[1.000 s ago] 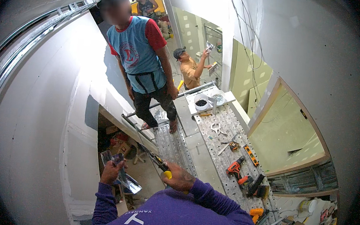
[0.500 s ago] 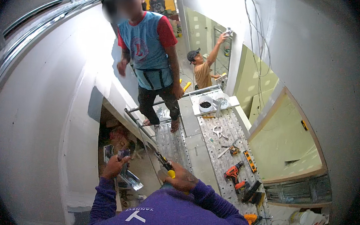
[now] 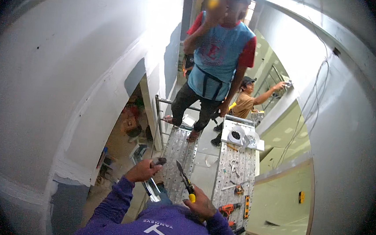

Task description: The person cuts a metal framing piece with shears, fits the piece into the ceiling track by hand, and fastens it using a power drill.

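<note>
My left hand (image 3: 143, 171) is closed round a thin, shiny metal channel (image 3: 151, 186), which slants down past my fingers toward my body. A dark end sticks out by my thumb. In my right hand (image 3: 203, 203) is a pair of tin snips (image 3: 185, 179) with yellow grips and dark blades. The blades point up and away from me, a short gap to the right of my left hand. Whether the blades are parted is too small to tell.
Perforated scaffold planks (image 3: 177, 154) run ahead; a person (image 3: 215, 53) in blue and red stands on the left one. The right plank holds a drill (image 3: 228, 209), spirit level (image 3: 246, 207), tape measure (image 3: 239, 189), locking clamp (image 3: 234, 169) and tubs (image 3: 236, 135). Another person (image 3: 244, 105) works at the wall.
My view has swung left. My left hand has turned the channel, and the snips now point up beside it. The person ahead has raised an arm to head height.
</note>
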### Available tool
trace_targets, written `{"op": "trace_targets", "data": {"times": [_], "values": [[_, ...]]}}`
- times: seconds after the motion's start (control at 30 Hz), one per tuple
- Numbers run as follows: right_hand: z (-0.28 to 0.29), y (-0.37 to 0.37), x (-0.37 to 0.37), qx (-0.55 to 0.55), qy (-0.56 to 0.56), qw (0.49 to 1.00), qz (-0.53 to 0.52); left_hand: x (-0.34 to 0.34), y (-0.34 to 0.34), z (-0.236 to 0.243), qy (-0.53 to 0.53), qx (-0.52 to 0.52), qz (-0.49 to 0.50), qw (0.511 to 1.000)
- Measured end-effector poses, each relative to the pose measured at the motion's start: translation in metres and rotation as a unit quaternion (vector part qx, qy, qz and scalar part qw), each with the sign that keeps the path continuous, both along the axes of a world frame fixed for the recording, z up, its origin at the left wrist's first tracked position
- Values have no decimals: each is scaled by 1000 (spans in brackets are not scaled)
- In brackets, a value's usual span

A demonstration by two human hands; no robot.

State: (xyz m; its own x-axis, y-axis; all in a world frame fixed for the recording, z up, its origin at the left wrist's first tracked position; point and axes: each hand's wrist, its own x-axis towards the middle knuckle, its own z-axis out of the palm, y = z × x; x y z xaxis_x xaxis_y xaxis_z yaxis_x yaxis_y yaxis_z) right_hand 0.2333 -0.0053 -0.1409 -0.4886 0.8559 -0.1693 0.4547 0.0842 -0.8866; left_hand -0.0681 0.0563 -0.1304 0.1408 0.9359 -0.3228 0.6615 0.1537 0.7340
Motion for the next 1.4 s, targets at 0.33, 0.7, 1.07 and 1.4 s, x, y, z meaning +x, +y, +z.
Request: {"op": "trace_targets", "data": {"times": [0.33,0.7,1.07,1.4], "values": [[-27,51,-41,-182,-90,977,69,-43,7,-81,-50,-116,58,990],[-64,125,-112,-233,-173,952,94,-85,64,-157,-82,-166,76,980],[-94,169,-155,-248,-245,929,128,-119,86,-191,-59,-196,124,971],[-120,165,-156,-182,-171,961,116,-131,96,-175,-54,-170,154,972]]}}
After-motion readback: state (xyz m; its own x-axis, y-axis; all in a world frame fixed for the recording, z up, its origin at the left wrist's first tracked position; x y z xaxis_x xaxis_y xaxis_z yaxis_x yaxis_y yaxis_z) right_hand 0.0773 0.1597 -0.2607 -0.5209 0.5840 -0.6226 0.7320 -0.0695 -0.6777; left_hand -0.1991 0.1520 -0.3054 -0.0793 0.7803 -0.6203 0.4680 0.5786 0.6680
